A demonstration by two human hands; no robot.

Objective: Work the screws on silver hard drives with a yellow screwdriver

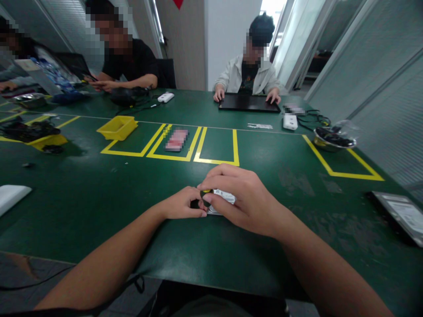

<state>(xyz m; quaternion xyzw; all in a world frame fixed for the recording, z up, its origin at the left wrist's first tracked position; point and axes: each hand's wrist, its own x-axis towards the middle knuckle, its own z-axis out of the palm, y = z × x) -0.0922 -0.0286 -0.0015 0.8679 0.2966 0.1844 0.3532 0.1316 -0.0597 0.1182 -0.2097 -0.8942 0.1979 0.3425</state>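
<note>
A big green surface (pixel 99 207) fills most of the view. Yellow tape lines (pixel 198 149) make boxes on it. Two people sit at the far side. One in a pale jacket (pixel 246 77) has both hands on a flat black thing (pixel 247 104). One in a black shirt (pixel 132 61) sits further left.

Both arms of the person with the camera reach in from the bottom. The right hand (pixel 244 200) is curled over a small white flat thing (pixel 222 200) that lies on the surface near the front edge, just below the yellow boxes. The fingers press down on it and hide most of it. The left hand (pixel 183 204) is closed in a pinch. Its fingertips meet the right hand at a tiny black and yellow part (pixel 205 196) on the white thing's left end. I cannot tell what that part is.

A yellow tray (pixel 118 127) sits to the far left. A shiny bowl (pixel 333 140) with dark bits sits far right. A grey flat plate (pixel 401 215) lies at the right edge.
</note>
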